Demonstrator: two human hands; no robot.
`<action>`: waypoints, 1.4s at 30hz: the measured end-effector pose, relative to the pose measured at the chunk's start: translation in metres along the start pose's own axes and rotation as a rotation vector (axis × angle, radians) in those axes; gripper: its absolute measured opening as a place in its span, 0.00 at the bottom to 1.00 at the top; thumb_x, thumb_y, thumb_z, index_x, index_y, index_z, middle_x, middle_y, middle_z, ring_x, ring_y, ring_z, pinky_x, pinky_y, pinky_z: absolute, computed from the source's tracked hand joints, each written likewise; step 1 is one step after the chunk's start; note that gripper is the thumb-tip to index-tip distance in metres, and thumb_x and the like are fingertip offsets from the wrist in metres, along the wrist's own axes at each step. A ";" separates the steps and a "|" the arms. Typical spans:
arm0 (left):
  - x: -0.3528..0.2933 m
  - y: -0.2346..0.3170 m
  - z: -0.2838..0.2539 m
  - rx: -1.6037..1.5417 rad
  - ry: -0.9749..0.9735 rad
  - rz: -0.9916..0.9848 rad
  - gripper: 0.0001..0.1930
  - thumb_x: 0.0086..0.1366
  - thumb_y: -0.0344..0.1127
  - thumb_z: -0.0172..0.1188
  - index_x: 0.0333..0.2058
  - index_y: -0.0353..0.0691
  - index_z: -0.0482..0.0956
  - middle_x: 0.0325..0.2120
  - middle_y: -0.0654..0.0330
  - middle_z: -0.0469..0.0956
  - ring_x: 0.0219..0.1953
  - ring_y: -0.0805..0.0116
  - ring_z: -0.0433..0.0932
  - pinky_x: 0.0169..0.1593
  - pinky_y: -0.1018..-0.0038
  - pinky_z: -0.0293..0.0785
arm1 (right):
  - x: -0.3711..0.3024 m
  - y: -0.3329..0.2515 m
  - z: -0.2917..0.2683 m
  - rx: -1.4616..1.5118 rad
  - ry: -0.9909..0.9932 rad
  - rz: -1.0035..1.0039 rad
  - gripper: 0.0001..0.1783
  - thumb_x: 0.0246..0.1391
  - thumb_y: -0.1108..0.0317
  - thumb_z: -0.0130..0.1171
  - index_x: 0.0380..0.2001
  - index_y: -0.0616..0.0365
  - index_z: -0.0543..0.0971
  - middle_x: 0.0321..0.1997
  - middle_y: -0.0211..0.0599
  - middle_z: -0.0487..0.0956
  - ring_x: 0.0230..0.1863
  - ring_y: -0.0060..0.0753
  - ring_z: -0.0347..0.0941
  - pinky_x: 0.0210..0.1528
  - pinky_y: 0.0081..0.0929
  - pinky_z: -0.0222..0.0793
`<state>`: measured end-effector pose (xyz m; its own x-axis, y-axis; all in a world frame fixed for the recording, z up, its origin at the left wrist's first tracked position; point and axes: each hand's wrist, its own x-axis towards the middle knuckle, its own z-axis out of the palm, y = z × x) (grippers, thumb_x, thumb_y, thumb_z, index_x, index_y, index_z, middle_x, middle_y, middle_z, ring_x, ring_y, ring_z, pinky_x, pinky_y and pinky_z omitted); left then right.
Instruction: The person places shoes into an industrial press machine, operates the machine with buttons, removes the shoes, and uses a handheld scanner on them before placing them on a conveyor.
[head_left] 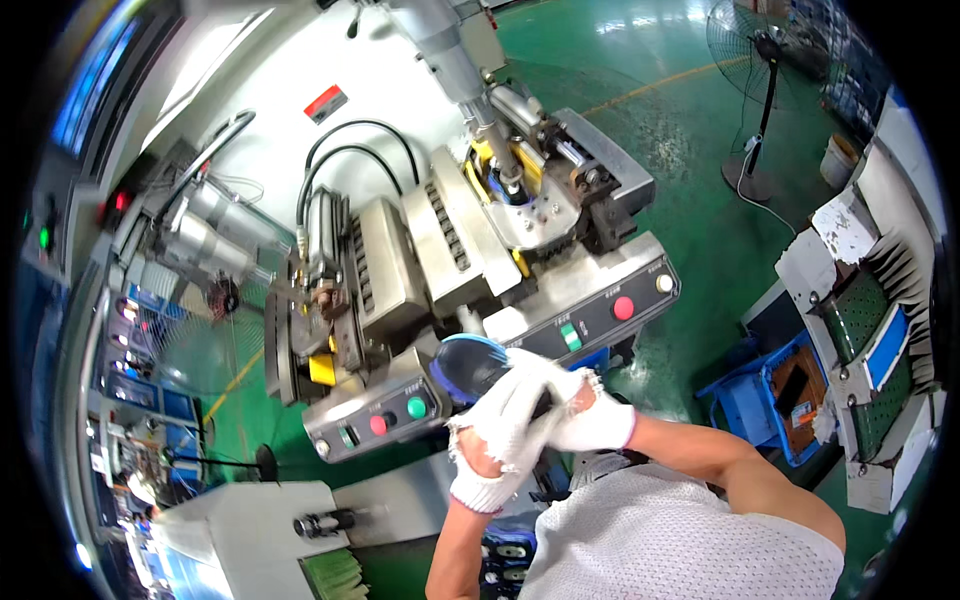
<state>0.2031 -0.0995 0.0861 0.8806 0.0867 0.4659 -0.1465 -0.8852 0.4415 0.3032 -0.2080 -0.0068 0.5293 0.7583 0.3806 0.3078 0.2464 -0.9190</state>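
- Around the person whose head camera I'm watching from afar, a glossy green floor [690,330] is spreading, a yellow line [640,92] crossing it.
- Straight ahead, a steel machine [385,260] is filling the middle of my view, with a white surface [260,60] showing behind it and black hoses [365,123] arching up from it.
- Along its near side, two dark control panels are facing the person: the left panel [397,418] and the right panel [595,315] are both carrying red and green buttons.
- Off to the right, I'm seeing a pedestal fan [768,50] standing near a bucket [838,158], and a blue container [748,415] sitting nearer.
- At the gap between the panels, a dark rounded piece with a blue edge [468,368] is showing just beyond the gloved hands, at their upper left.
- The left hand [497,415] appears to be grasping that piece by its near side.
- The right hand [590,418] is overlapping the left; I cannot tell whether its partly hidden fingers are gripping anything.
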 end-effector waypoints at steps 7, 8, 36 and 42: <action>0.147 -0.070 0.091 -0.111 0.217 -0.181 0.27 0.65 0.32 0.67 0.60 0.30 0.71 0.55 0.44 0.76 0.58 0.51 0.77 0.60 0.61 0.74 | -0.036 0.008 -0.163 0.786 0.545 0.553 0.19 0.55 0.70 0.66 0.47 0.70 0.79 0.42 0.38 0.83 0.40 0.28 0.81 0.45 0.32 0.80; 0.172 -0.086 0.113 -0.226 0.129 -0.363 0.28 0.68 0.33 0.64 0.63 0.30 0.67 0.56 0.43 0.74 0.60 0.53 0.76 0.61 0.62 0.73 | -0.043 0.013 -0.176 0.788 0.591 0.535 0.23 0.55 0.67 0.66 0.50 0.73 0.77 0.45 0.44 0.83 0.42 0.33 0.82 0.46 0.34 0.81; 0.106 -0.167 0.080 -0.499 0.144 -0.807 0.32 0.57 0.43 0.74 0.57 0.33 0.76 0.46 0.55 0.82 0.44 0.70 0.79 0.51 0.69 0.76 | 0.205 0.056 -0.203 0.123 0.322 0.561 0.30 0.53 0.60 0.73 0.50 0.73 0.76 0.41 0.36 0.82 0.39 0.22 0.77 0.41 0.29 0.77; -0.088 -0.088 0.053 -0.265 -0.274 -1.302 0.43 0.57 0.50 0.71 0.66 0.34 0.64 0.61 0.39 0.70 0.60 0.44 0.74 0.62 0.57 0.70 | 0.374 0.261 -0.176 -1.084 0.039 0.458 0.24 0.54 0.54 0.59 0.50 0.57 0.79 0.53 0.52 0.80 0.53 0.50 0.79 0.55 0.43 0.75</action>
<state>0.1628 -0.0538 -0.0342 0.5020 0.6658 -0.5520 0.8002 -0.1155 0.5884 0.7208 0.0336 -0.0859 0.7834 0.6189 0.0580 0.5839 -0.7008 -0.4098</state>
